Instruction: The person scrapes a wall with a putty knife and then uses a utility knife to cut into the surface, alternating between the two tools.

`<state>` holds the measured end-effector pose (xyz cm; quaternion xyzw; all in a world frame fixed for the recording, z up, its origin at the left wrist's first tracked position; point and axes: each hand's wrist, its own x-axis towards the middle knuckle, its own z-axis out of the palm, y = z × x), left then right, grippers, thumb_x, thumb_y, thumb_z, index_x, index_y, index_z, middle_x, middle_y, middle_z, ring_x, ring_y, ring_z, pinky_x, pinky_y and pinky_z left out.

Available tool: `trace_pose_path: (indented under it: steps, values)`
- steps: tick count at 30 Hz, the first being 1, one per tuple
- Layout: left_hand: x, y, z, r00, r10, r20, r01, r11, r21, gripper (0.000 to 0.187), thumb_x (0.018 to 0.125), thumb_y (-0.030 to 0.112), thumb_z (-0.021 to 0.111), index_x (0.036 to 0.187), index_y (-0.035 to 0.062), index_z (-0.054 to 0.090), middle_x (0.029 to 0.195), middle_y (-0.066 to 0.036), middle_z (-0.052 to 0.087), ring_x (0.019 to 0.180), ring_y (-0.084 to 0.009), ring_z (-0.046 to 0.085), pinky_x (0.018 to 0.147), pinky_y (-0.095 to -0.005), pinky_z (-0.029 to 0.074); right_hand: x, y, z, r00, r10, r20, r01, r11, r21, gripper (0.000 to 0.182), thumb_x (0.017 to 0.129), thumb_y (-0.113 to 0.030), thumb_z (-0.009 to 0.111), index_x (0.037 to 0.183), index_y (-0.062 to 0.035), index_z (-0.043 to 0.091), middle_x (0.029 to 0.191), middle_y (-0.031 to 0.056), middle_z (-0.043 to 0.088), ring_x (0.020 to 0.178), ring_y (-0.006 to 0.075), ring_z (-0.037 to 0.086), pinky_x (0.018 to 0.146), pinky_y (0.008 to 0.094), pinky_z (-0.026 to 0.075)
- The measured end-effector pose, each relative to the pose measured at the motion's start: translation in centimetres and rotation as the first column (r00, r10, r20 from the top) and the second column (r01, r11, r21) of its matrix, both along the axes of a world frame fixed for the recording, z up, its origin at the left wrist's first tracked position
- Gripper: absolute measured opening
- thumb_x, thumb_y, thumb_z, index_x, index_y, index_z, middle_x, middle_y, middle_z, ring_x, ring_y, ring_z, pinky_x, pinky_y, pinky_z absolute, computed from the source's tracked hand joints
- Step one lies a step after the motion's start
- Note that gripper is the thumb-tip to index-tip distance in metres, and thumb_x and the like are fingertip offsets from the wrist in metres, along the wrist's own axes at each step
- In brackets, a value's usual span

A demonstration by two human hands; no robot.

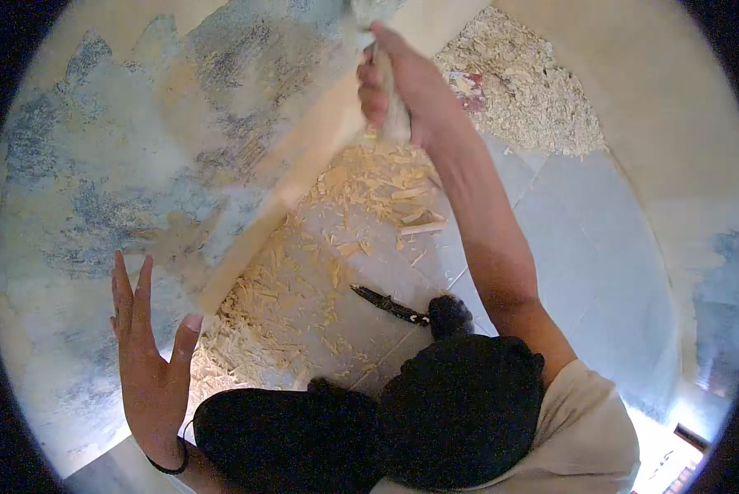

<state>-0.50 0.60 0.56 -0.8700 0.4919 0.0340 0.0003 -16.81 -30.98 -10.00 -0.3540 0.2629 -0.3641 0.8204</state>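
Observation:
My right hand (406,82) is raised at the top, its fingers wrapped round the pale handle (397,119) of a hand tool. The tool's head is blurred near the upper edge of the view, over a mottled blue-grey wall (98,156). My left hand (151,354) is open at the lower left, thumb and fingers spread against the wall. Between the hands, a pale, light-brown strip (262,235) runs diagonally along the wall's lower edge.
Yellowish shavings (287,280) litter the grey tiled floor (584,239) along the strip. A larger heap of pale flakes (534,90) lies at the upper right, with a small red piece (471,89) beside it. A black knife (388,305) lies near my dark-clothed knees (460,403).

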Motion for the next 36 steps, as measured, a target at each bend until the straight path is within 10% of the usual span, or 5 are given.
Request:
trace_pose_path:
  steps: [10,16,36]
  values:
    - [-0.1,0.3,0.3,1.000,0.000,-0.008,0.000,1.000,-0.021,0.069,0.093,0.046,0.059,0.152,0.0168,0.036,0.164,-0.010,0.017,0.150,-0.0335,0.017,0.117,-0.0619,0.013,0.9,3.3,-1.3,0.991,0.059,-0.119,-0.070,0.993,-0.093,0.034,0.102,-0.043,0.048,0.087,-0.0122,0.043,0.060,0.0001,0.046,0.041,0.0126,0.041,0.037,0.0309,0.038]
    - [0.4,0.9,0.3,1.000,0.004,-0.026,-0.005,1.000,-0.018,0.070,0.093,0.048,0.058,0.152,0.0180,0.035,0.164,-0.010,0.016,0.150,-0.0341,0.016,0.117,-0.0622,0.012,-1.0,-3.2,-0.4,0.988,0.030,0.153,-0.028,1.000,-0.013,0.032,0.101,-0.041,0.051,0.090,-0.0118,0.043,0.060,0.0002,0.045,0.041,0.0122,0.041,0.037,0.0305,0.037]
    - [0.6,-0.2,-0.3,0.999,-0.013,-0.033,0.012,1.000,-0.017,0.071,0.092,0.051,0.058,0.152,0.0178,0.036,0.164,-0.011,0.017,0.150,-0.0346,0.016,0.116,-0.0641,0.013,-0.2,3.0,-0.1,0.992,0.045,-0.122,-0.045,0.999,0.003,0.032,0.101,-0.040,0.052,0.089,-0.0114,0.044,0.060,-0.0012,0.045,0.043,0.0103,0.043,0.040,0.0273,0.039]
